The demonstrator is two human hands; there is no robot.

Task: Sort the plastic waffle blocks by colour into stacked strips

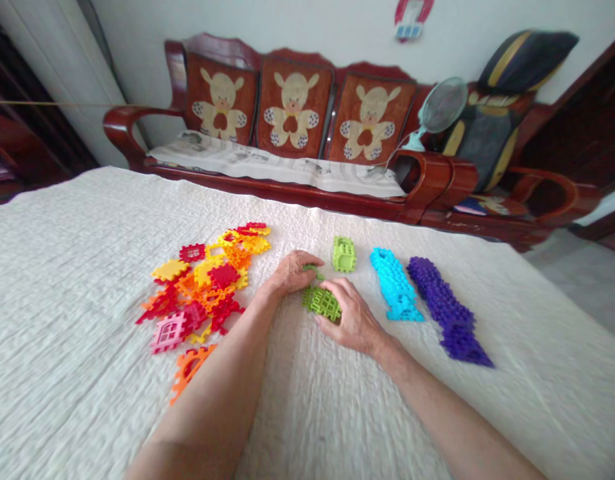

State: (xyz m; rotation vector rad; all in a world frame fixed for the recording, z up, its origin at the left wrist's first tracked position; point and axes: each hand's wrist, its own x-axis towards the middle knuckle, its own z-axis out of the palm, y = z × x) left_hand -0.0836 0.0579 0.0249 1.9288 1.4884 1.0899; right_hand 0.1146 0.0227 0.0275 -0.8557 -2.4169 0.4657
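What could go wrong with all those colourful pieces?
The left forearm reaches past an orange piece that looks very close, so a sweep of that arm might push it.

The red, orange and yellow pieces lie in a loose, messy heap, so some could slide if bumped.

The right hand is near the light blue row, so moving it sideways might knock that row crooked.

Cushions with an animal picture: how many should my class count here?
3. All stand against the back of the wooden sofa: the left cushion, the middle cushion and the right cushion. No others show.
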